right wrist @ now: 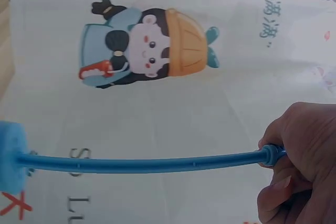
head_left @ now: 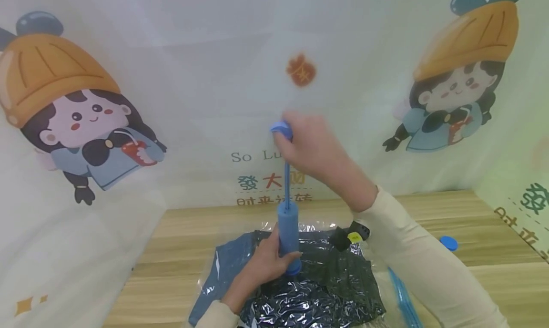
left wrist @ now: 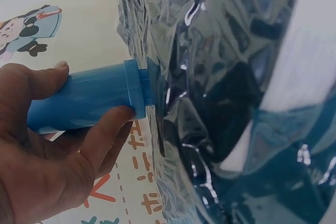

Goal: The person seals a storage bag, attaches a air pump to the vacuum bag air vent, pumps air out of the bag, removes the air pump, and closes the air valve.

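Observation:
A blue hand pump [head_left: 288, 230] stands upright on a clear plastic vacuum bag [head_left: 309, 299] with dark, wrinkled contents. Around the lower barrel curls my left hand [head_left: 263, 259], thumb and fingers gripping it. In the left wrist view the pump's collar [left wrist: 135, 88] meets the bag's surface. High above, my right hand [head_left: 310, 142] grips the pump handle [head_left: 281, 129]. The thin blue rod [right wrist: 142, 165] is drawn far out of the barrel, bowing slightly in the right wrist view. Most of the handle is hidden inside the right hand.
A small black item with a yellow label [head_left: 355, 237] lies at the bag's back right. Right of it, a blue round cap [head_left: 448, 243] rests on the wooden table [head_left: 484, 223]. Blue folded plastic [head_left: 403, 297] lies beside the bag. A printed cloth [head_left: 206, 89] hangs behind.

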`<state>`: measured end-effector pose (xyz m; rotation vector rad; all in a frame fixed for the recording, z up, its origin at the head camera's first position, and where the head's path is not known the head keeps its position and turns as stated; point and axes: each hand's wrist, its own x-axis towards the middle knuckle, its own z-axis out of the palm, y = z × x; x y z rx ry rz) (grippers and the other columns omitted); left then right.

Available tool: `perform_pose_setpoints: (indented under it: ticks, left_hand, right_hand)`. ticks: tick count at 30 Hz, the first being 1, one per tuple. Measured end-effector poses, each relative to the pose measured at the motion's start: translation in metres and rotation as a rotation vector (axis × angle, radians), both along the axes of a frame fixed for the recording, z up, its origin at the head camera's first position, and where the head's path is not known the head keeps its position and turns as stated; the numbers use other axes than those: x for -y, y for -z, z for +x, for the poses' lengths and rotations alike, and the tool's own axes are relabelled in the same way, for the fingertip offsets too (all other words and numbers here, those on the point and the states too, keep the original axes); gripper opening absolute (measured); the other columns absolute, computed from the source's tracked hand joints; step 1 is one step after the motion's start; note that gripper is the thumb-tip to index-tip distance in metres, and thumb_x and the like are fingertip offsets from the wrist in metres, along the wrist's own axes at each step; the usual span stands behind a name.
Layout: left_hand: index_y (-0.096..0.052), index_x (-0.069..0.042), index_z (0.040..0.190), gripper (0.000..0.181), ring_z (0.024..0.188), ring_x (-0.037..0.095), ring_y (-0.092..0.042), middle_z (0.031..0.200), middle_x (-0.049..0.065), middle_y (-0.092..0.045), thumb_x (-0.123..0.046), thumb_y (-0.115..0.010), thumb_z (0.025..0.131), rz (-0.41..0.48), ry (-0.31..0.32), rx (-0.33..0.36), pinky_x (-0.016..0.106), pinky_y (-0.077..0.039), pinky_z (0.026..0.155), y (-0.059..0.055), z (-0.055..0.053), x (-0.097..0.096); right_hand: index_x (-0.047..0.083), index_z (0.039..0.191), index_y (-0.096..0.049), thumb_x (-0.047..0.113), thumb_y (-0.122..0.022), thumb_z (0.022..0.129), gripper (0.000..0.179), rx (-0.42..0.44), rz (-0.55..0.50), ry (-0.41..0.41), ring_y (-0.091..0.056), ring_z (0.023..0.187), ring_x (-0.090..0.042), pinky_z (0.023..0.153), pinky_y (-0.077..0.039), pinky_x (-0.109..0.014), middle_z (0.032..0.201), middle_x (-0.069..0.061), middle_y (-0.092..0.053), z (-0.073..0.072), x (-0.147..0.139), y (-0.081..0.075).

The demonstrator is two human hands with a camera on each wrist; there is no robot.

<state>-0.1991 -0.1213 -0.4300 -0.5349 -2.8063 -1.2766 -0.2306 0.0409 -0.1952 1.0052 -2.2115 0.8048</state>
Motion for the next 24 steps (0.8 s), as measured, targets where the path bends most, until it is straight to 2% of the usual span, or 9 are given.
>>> perform_pose_setpoints:
  ticks: [4,12,19,24]
  left_hand:
    - [-0.024,-0.003,0.156,0.082,0.109,0.045,-0.065,0.123,0.029,-0.064,-0.02,-0.074,0.095,0.01,-0.003,-0.019,0.059,-0.051,0.092,0.0,0.001,0.001]
    - [-0.021,-0.003,0.157,0.082,0.11,0.045,-0.064,0.125,0.029,-0.063,-0.019,-0.073,0.095,0.003,0.004,-0.03,0.059,-0.051,0.093,0.003,-0.002,0.002]
    - [-0.022,-0.002,0.156,0.082,0.109,0.045,-0.065,0.124,0.03,-0.063,-0.021,-0.073,0.096,0.002,0.016,-0.014,0.058,-0.051,0.093,0.005,-0.002,0.001]
    - [-0.021,-0.002,0.157,0.082,0.11,0.044,-0.065,0.125,0.029,-0.062,-0.022,-0.073,0.096,0.005,0.025,-0.013,0.057,-0.051,0.094,0.004,-0.002,-0.001]
  right_hand:
    - [0.01,0.072,-0.046,0.005,-0.059,0.098,0.029,-0.035,-0.012,0.003,-0.038,0.05,-0.016,0.047,-0.035,-0.028,0.06,-0.002,-0.042,0.005,-0.001,-0.01]
    - [0.009,0.074,-0.047,0.007,-0.06,0.099,0.029,-0.043,0.006,0.052,-0.037,0.05,-0.015,0.047,-0.036,-0.027,0.061,-0.002,-0.043,0.009,0.0,-0.01]
    - [0.011,0.071,-0.042,0.007,-0.059,0.099,0.033,-0.029,-0.008,0.083,-0.035,0.049,-0.015,0.047,-0.033,-0.027,0.059,-0.002,-0.039,0.007,-0.002,-0.002]
    - [0.01,0.074,-0.046,0.011,-0.061,0.1,0.03,-0.001,0.053,0.106,-0.04,0.05,-0.016,0.048,-0.038,-0.027,0.061,-0.002,-0.044,0.003,0.0,0.012]
